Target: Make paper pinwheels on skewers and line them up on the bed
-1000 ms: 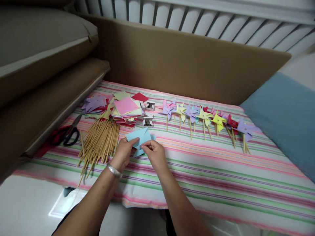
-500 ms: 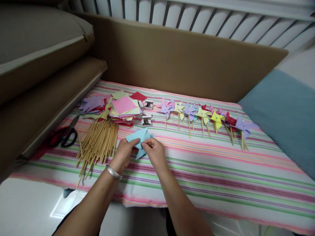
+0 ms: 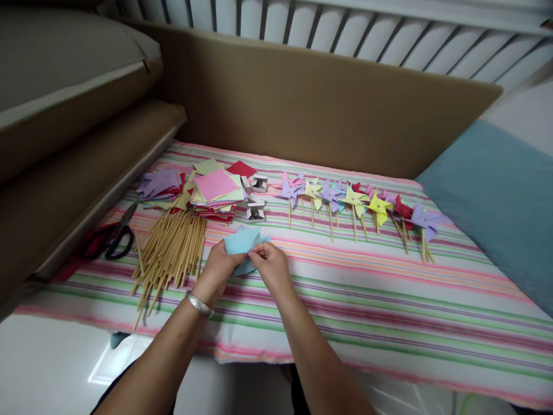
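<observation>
Light-blue paper [image 3: 242,241], one piece, curled

We found it held over the striped cloth [image 3: 367,300], left hand [image 3: 218,269] clamped on it by thumb and fingers, right hand [image 3: 273,267] with fingertips pinched together on its edge. Beyond, we noted a brown board [image 3: 302,104], white slats [image 3: 275,23] and two small open white boxes [image 3: 256,204], the nearer containing small dark pieces.

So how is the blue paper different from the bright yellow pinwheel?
The blue paper is held by the left fingers and right fingers, while the yellow pinwheel lies on the striped cloth.
The yellow pinwheel spreads into pointed blades; the blue paper looks bunched and partly hidden.
The yellow pinwheel has a stick; none shows on the blue paper.
Both look made of paper.
</observation>
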`<state>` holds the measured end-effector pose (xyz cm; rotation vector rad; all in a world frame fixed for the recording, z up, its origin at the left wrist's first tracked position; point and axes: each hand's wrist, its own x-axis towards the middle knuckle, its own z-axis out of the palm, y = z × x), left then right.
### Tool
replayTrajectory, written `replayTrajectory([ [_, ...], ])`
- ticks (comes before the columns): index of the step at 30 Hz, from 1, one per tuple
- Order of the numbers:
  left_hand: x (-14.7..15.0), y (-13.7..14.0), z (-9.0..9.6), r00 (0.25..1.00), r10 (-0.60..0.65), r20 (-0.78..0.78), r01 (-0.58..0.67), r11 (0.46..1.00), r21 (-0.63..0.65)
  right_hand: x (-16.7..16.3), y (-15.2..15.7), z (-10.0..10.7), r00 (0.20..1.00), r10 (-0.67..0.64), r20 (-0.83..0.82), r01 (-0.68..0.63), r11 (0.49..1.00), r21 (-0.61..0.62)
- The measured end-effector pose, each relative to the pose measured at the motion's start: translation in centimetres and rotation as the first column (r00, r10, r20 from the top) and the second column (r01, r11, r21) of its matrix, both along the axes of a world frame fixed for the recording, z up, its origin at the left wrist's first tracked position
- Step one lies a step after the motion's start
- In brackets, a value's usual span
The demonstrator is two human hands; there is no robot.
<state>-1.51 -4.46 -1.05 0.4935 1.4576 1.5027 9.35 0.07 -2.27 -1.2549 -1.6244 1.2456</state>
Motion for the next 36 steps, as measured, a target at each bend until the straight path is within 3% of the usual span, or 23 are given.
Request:
replayTrajectory([
  [5, -0.2, 0.1, -0.1, 1.000, -0.009, 0.003, 0.009, 1.000, -0.002, 0.4, 0.2, 0.5, 1.000, -0.001, -0.028, 0.001, 1.000, -0.015],
  [10, -0.4, 0.3, 0.1, 0.996, -0.024, 0.090, 0.027, 0.999, -0.033, 1.8, 1.3, 1.3, 0.985, -0.142, -0.098, 0.143, 0.990, 0.003],
  [12, -0.3, 0.2, 0.1, 0.996, -0.047, 0.074, 0.052, 0.996, -0.066, 2.2, 1.6, 1.3, 0.984, -0.100, -0.150, 0.091, 0.993, -0.070],
  [15, -0.2, 0.1, -0.1, 0.994, -0.100, 0.031, 0.103, 0.991, -0.083, 2.3, 1.6, 1.0, 0.969, 0.059, -0.241, -0.105, 0.977, -0.184],
  [18, 0.0, 0.0, -0.2, 0.988, -0.154, -0.006, 0.153, 0.986, -0.061, 2.1, 1.2, 0.7, 0.976, 0.105, -0.189, -0.135, 0.979, -0.156],
  [23, 0.3, 0.1, 0.1, 0.985, -0.171, -0.003, 0.171, 0.984, -0.052, 1.9, 1.1, 0.7, 0.991, 0.051, -0.120, -0.074, 0.977, -0.198],
  [29, 0.2, 0.0, 0.2, 0.969, -0.193, 0.157, 0.190, 0.981, 0.031, 1.9, 1.1, 1.2, 0.913, -0.090, -0.399, -0.071, 0.926, -0.372],
  [36, 0.4, 0.0, 0.2, 0.961, -0.182, 0.207, 0.181, 0.983, 0.024, 0.9, 0.3, 1.0, 0.819, -0.205, -0.536, -0.040, 0.911, -0.410],
])
